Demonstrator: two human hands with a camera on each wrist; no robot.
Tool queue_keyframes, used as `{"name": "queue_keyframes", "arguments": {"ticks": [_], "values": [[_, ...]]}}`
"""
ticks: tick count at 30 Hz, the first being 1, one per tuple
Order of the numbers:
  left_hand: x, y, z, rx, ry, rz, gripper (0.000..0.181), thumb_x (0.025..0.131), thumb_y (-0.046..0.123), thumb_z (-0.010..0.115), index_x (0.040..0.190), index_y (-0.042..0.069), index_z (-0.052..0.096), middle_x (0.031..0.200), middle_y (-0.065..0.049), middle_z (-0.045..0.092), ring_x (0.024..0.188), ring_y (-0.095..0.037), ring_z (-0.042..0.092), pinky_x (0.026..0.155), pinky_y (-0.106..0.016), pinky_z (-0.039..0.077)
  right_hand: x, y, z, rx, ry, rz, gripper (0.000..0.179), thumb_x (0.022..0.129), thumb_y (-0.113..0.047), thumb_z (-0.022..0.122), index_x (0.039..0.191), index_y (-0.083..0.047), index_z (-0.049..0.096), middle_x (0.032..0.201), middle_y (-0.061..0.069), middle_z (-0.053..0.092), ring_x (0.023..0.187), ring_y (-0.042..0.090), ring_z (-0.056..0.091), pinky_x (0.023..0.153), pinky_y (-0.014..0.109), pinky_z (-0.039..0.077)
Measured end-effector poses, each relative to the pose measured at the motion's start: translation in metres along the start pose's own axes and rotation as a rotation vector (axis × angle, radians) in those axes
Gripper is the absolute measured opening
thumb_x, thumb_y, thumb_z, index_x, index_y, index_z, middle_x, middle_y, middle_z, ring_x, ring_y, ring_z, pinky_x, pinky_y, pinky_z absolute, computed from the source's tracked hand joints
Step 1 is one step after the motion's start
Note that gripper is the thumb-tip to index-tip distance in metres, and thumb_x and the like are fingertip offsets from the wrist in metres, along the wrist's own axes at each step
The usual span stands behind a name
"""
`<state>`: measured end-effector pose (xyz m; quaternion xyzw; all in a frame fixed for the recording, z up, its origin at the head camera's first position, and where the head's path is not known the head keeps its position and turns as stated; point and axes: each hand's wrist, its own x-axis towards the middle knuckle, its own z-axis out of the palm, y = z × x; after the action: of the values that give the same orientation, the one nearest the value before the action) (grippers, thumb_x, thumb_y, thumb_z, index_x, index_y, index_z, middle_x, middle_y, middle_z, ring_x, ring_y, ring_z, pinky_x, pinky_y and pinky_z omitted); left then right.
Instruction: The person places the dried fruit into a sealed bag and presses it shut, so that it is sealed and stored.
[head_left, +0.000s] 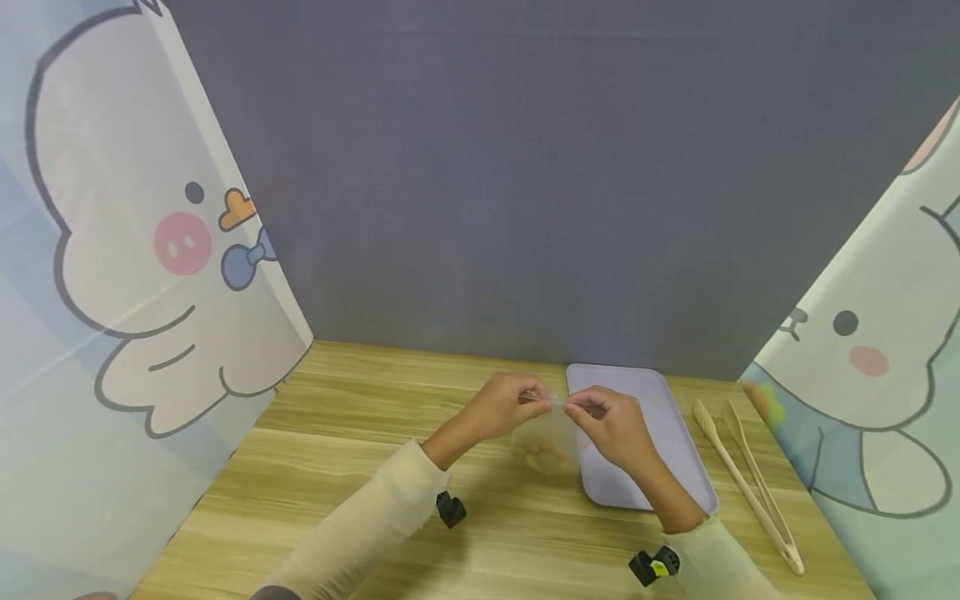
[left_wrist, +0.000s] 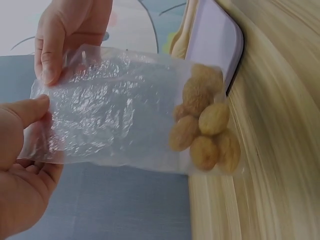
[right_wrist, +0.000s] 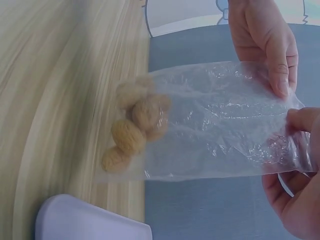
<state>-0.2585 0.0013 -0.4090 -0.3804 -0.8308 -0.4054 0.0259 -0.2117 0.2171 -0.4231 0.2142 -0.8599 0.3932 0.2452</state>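
Observation:
A clear plastic bag [head_left: 546, 423] hangs upright above the table, its mouth at the top. Several walnuts [left_wrist: 204, 120] lie gathered in the bottom of the bag. My left hand [head_left: 504, 408] pinches the left side of the bag's top edge between thumb and fingers. On the right side of the same edge, my right hand [head_left: 617, 427] pinches the plastic likewise, close to the left. In the right wrist view both thumbs lie along the bag's upper edge. Whether the mouth is sealed, I cannot tell.
A pale purple tray [head_left: 637, 492] lies on the wood-grain table [head_left: 330, 467], partly under my right hand and forearm. Wooden tongs [head_left: 750, 492] rest right of the tray. A grey backdrop [head_left: 480, 208] stands behind, with cartoon-printed cloths [head_left: 150, 350] at both sides.

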Motion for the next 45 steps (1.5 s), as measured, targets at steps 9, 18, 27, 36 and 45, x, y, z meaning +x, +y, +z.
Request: {"name": "queue_keyframes", "arguments": {"ticks": [9, 18, 27, 36, 45], "values": [[-0.001, 0.003, 0.002, -0.013, 0.096, 0.001, 0.008, 0.093, 0.018, 0.075, 0.091, 0.012, 0.077, 0.096, -0.003, 0.079, 0.090, -0.014, 0.076, 0.079, -0.017, 0.057, 0.003, -0.004, 0.000, -0.018, -0.009, 0.001, 0.009, 0.085, -0.007, 0.081, 0.093, -0.007, 0.077, 0.086, 0.006, 0.078, 0.068, 0.009, 0.071, 0.061, 0.023, 0.057], [0.001, 0.007, 0.003, -0.061, 0.066, 0.008, 0.006, 0.093, 0.013, 0.074, 0.089, 0.009, 0.075, 0.096, -0.006, 0.078, 0.092, -0.018, 0.076, 0.080, -0.017, 0.057, 0.005, -0.006, 0.005, -0.081, 0.062, -0.100, 0.006, 0.080, -0.008, 0.084, 0.083, -0.010, 0.079, 0.077, 0.000, 0.075, 0.061, 0.000, 0.062, 0.056, 0.019, 0.052], [-0.009, -0.004, -0.009, -0.050, 0.099, -0.033, 0.012, 0.095, 0.026, 0.073, 0.098, 0.015, 0.076, 0.083, 0.002, 0.072, 0.064, -0.002, 0.054, 0.059, -0.018, 0.046, 0.004, -0.003, 0.001, -0.081, 0.063, -0.081, 0.006, 0.080, -0.007, 0.084, 0.083, -0.011, 0.080, 0.075, -0.002, 0.074, 0.060, -0.002, 0.061, 0.054, 0.017, 0.050], [-0.016, -0.010, -0.014, -0.082, 0.108, -0.078, 0.012, 0.096, 0.026, 0.072, 0.096, 0.014, 0.077, 0.087, 0.001, 0.075, 0.072, -0.001, 0.062, 0.066, -0.020, 0.053, 0.004, 0.001, -0.005, -0.084, 0.044, -0.059, 0.006, 0.082, -0.009, 0.083, 0.086, -0.011, 0.080, 0.078, -0.002, 0.075, 0.062, -0.003, 0.060, 0.056, 0.018, 0.050], [-0.014, -0.007, -0.014, -0.062, 0.202, -0.016, 0.010, 0.093, 0.023, 0.075, 0.092, 0.014, 0.080, 0.082, 0.000, 0.077, 0.067, 0.000, 0.064, 0.063, -0.019, 0.053, 0.012, -0.011, -0.004, -0.228, -0.008, -0.074, 0.010, 0.082, -0.013, 0.083, 0.091, -0.009, 0.079, 0.086, 0.000, 0.076, 0.077, 0.019, 0.072, 0.070, 0.039, 0.057]]}}
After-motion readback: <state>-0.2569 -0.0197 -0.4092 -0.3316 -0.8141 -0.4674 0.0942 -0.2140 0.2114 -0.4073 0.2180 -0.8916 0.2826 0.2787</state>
